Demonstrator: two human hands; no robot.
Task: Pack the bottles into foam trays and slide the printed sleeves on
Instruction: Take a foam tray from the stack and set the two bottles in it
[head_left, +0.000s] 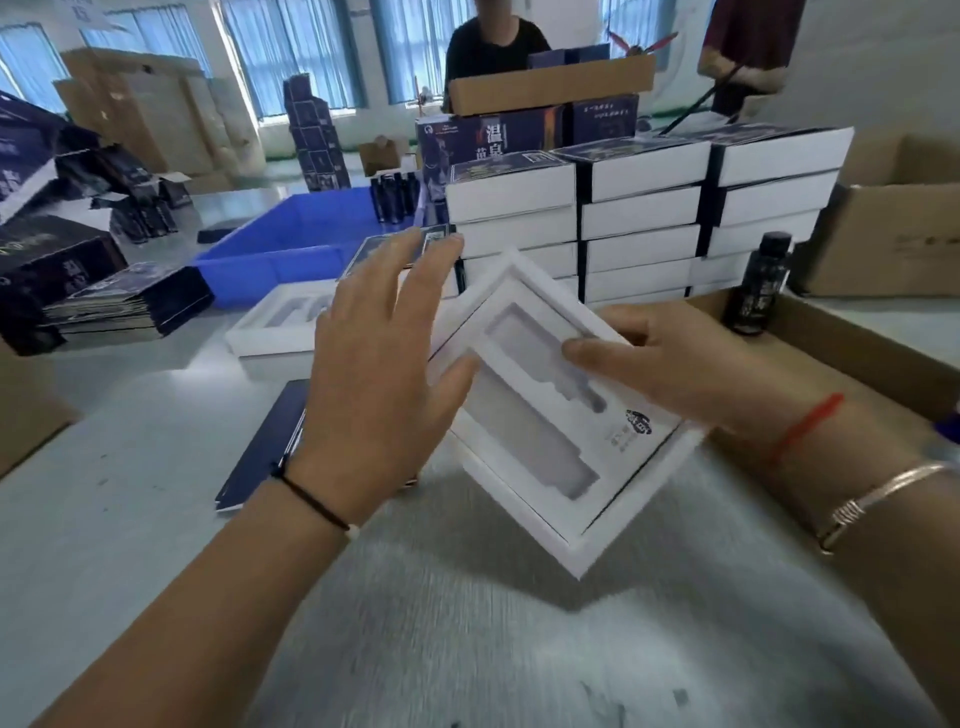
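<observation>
While the empty foam tray (545, 415) is pinched at its right edge by the right hand (670, 364), tilted above the table with its long axis running diagonally, the nearest bottle (759, 285) is found just beyond that hand, and the left hand (379, 364) is held open, empty.

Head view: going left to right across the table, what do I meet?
Stack of flat dark printed sleeves → blue plastic bin → left hand → white foam tray with empty bottle-shaped cutouts, gripped by the right hand → dark upright bottle → open brown cardboard box.
</observation>
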